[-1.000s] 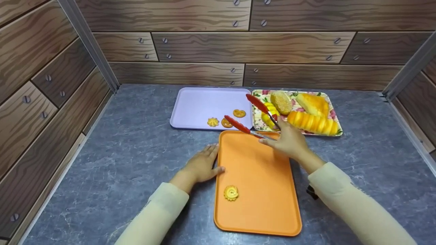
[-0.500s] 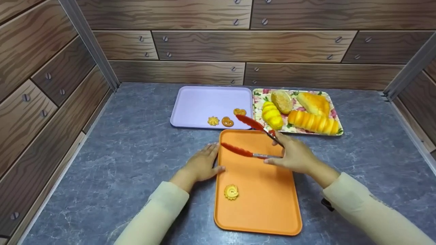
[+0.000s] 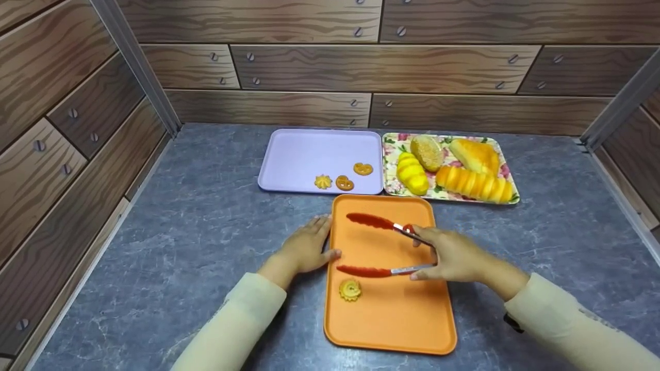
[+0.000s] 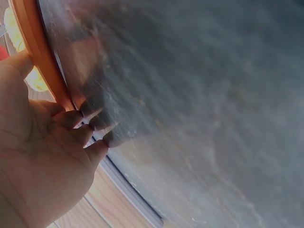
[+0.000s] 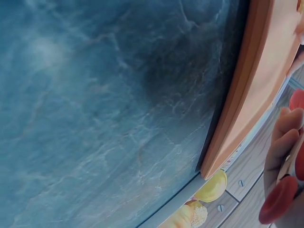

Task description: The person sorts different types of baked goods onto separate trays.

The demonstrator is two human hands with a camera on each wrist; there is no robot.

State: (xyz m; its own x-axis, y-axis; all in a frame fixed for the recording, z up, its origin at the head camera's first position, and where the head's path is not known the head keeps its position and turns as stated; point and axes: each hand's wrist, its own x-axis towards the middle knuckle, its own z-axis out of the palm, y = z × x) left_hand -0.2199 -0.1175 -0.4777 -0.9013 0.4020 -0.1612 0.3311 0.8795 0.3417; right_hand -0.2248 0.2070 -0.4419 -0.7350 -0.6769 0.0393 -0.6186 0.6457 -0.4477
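Observation:
My right hand (image 3: 459,257) grips metal tongs (image 3: 368,221) with red tips; in the right wrist view the fingers (image 5: 284,137) curl round their handle. The tongs are spread wide over the orange tray (image 3: 397,319), nothing between their tips. Just below the nearer tip lies a round, scalloped yellow cookie (image 3: 350,290), near the tray's left side. My left hand (image 3: 304,247) rests at that side with the thumb on the rim. From the left wrist view, its other fingers (image 4: 97,149) are stretched out along the tray's outer edge.
Behind stands a lilac tray (image 3: 309,154) with two pretzels (image 3: 344,183) and a star-shaped cookie (image 3: 323,181). To its right, a floral tray (image 3: 394,188) holds a yellow roll (image 3: 412,173), a seeded bun (image 3: 427,153), a ridged loaf (image 3: 474,184) and a triangular bread (image 3: 474,155). Wood-patterned walls surround the tabletop.
My right hand has drawn the tongs back from above the lilac and floral trays to over the orange tray, near the yellow cookie. The tongs have spread wider. My left hand stays put.

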